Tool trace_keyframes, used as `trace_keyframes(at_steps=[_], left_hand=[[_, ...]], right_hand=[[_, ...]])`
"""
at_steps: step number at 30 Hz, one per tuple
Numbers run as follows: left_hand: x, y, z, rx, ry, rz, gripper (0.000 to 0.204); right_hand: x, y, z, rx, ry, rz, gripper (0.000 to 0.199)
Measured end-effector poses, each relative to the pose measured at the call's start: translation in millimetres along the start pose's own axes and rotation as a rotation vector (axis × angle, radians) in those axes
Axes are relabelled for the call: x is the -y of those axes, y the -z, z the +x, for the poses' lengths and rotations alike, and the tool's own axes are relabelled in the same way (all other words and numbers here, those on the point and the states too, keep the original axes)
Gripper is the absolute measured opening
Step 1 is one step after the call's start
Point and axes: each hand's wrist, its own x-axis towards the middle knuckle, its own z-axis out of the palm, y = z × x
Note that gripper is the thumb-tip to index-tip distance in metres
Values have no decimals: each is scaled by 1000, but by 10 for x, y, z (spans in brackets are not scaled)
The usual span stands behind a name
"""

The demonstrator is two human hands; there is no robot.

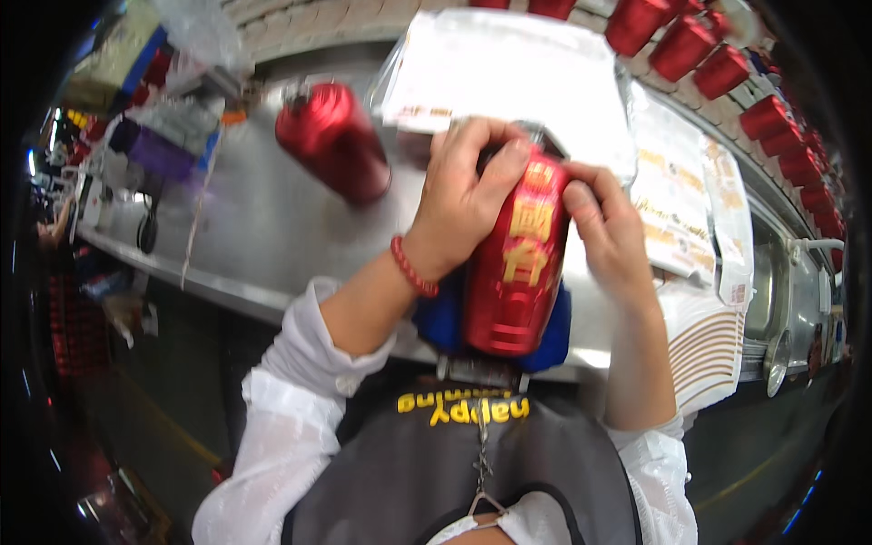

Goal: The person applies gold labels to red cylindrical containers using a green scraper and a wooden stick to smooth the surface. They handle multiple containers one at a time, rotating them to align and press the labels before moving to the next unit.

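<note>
A glossy red bottle point(513, 300) with gold characters down its front lies in front of me, its neck end pointing away. My left hand point(468, 186) is closed around its upper left side, thumb pressed on the front near the shoulder. On the upper right side, my right hand point(610, 222) grips the edge with thumb and bent fingers. The bottle's lower end rests over a blue cloth-like pad point(556, 331) at the bench edge. A second red bottle point(336, 145), slightly blurred, stands on the metal bench to the left, with no gold characters visible on it.
Beyond my hands lies a stack of white sheets point(509, 68). Printed decal sheets point(677, 204) are at the right, near a metal sink point(770, 282). Several red bottles point(681, 45) line the back and far right. A purple bottle point(154, 150) and plastic bags sit at far left.
</note>
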Motion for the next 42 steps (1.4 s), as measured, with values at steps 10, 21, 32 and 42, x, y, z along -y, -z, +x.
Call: trace_keyframes(at_steps=[10,21,32,42], left_hand=[[-565,46,-1863,-187,-324,29,21],[-849,-126,-4771,-886,944,-28,22],[-1456,-1836,-7143,-773,2177,-130,30],[-1132,-2004,-7134,-924,1981,-157,34]], right_hand=[[-164,-81,-598,-43,6,189,60],[-183,-281,-1002,-97,75,170,57],[-225,-198,-1370,123,75,-114,59],[-362,-255,-1406,99,161,-179,60]])
